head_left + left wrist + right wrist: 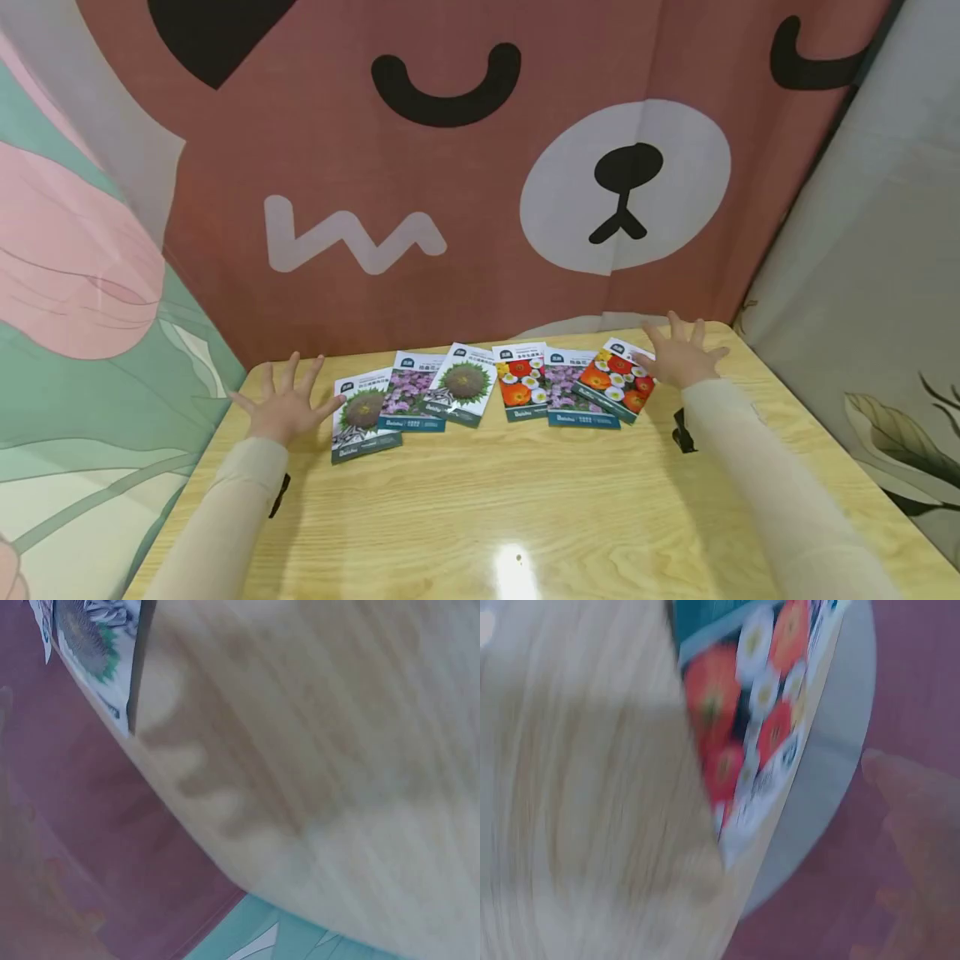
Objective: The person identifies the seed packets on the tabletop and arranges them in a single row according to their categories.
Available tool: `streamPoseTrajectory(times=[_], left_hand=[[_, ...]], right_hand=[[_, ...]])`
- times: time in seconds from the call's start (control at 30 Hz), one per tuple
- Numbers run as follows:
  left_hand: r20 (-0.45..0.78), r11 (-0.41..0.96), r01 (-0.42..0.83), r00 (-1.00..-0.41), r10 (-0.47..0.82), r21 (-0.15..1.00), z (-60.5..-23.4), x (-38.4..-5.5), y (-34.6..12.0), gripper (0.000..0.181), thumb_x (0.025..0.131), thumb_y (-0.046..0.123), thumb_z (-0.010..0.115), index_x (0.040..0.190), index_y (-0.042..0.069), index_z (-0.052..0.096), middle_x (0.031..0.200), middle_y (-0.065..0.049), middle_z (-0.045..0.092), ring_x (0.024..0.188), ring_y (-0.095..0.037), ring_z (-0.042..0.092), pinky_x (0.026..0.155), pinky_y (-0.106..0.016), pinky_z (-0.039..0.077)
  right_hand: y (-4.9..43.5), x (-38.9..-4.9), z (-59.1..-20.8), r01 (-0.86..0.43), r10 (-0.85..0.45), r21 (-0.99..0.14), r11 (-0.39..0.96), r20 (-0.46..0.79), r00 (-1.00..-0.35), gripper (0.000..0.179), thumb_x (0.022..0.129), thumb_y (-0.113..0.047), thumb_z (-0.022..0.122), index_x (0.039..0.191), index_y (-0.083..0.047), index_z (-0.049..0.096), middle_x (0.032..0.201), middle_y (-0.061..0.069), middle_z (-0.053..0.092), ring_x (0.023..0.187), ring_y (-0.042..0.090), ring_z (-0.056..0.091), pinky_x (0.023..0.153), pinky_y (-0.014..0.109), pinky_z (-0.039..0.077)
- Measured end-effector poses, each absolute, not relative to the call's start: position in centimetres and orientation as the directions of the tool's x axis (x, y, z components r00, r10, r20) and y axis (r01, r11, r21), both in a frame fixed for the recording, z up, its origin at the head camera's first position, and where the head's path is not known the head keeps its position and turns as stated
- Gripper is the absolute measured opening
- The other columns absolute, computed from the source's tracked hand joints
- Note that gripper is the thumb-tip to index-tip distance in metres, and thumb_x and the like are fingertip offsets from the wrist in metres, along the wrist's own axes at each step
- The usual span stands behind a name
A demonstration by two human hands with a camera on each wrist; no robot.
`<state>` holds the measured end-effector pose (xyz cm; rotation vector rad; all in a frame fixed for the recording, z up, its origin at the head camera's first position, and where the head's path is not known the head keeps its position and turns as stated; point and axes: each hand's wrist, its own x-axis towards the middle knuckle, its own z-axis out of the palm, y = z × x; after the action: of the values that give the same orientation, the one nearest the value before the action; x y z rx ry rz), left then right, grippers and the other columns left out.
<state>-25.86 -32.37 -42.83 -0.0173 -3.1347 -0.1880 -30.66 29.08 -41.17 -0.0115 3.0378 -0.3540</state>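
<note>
Flower seed packets lie in a row along the far part of the table. From left to right in the head view come a sunflower packet (363, 417), a purple-flower packet (412, 392), another sunflower packet (463, 383), a red-and-white-flower packet (520, 383), a second purple-flower packet (577, 390) and a second red-and-white-flower packet (617, 379). Some overlap. My left hand (285, 408), fingers spread, is beside the leftmost packet, holding nothing. My right hand (682, 358), fingers spread too, is at the rightmost packet; whether either touches is unclear.
The light wooden table (450, 508) has a rounded far corner on each side. Behind it hangs a reddish curtain (465, 183) with a bear face. Patterned cloth hangs at the left (75, 333) and right (885, 250).
</note>
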Motion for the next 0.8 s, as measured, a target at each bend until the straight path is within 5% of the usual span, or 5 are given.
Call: streamPoseTrajectory(times=[0.23, 0.47, 0.7, 0.8], left_hand=[[0.067, 0.972, 0.000, -0.998, -0.016, 0.236, -44.0, -25.7, -32.2, 0.089, 0.096, 0.070, 0.046, 0.162, 0.016, 0.021, 0.163, -0.028, 0.012, 0.143, -0.061, 0.008, 0.096, -0.091, 0.002], [0.063, 0.930, -0.016, -0.997, -0.042, 0.367, -44.6, -25.5, -31.6, 0.084, 0.101, 0.057, 0.050, 0.159, 0.003, 0.021, 0.157, -0.037, 0.016, 0.134, -0.065, 0.026, 0.094, -0.080, 0.035], [-0.008, 0.838, -0.086, -0.995, -0.097, 0.539, -44.8, -25.3, -30.9, 0.078, 0.105, 0.043, 0.046, 0.156, -0.009, 0.018, 0.151, -0.045, 0.017, 0.133, -0.063, 0.031, 0.106, -0.071, 0.033], [-0.022, 0.800, -0.115, -0.992, -0.126, 0.589, -45.1, -25.3, -30.8, 0.073, 0.106, 0.039, 0.043, 0.153, -0.012, 0.020, 0.147, -0.047, 0.022, 0.132, -0.061, 0.032, 0.109, -0.068, 0.031]], right_hand=[[22.6, -30.0, -42.9, -0.110, -0.072, -0.445, 0.889, 0.101, -0.992, 0.061, 0.099, -0.023, 0.058, 0.152, 0.000, 0.037, 0.154, 0.038, 0.019, 0.134, 0.063, 0.026, 0.095, 0.075, 0.039], [15.8, -28.7, -44.2, -0.226, -0.111, -0.679, 0.698, 0.209, -0.972, 0.050, 0.094, -0.011, 0.066, 0.141, 0.002, 0.053, 0.140, 0.032, 0.043, 0.111, 0.044, 0.057, 0.094, 0.056, 0.049], [9.4, -26.6, -44.7, -0.210, -0.128, -0.870, 0.446, 0.170, -0.977, 0.042, 0.091, -0.001, 0.068, 0.132, 0.001, 0.060, 0.131, 0.026, 0.056, 0.098, 0.034, 0.067, 0.074, 0.040, 0.058], [7.0, -25.8, -45.1, -0.138, -0.160, -0.942, 0.306, 0.092, -0.983, 0.042, 0.092, 0.002, 0.065, 0.133, 0.005, 0.057, 0.134, 0.027, 0.055, 0.097, 0.034, 0.069, 0.076, 0.039, 0.059]])
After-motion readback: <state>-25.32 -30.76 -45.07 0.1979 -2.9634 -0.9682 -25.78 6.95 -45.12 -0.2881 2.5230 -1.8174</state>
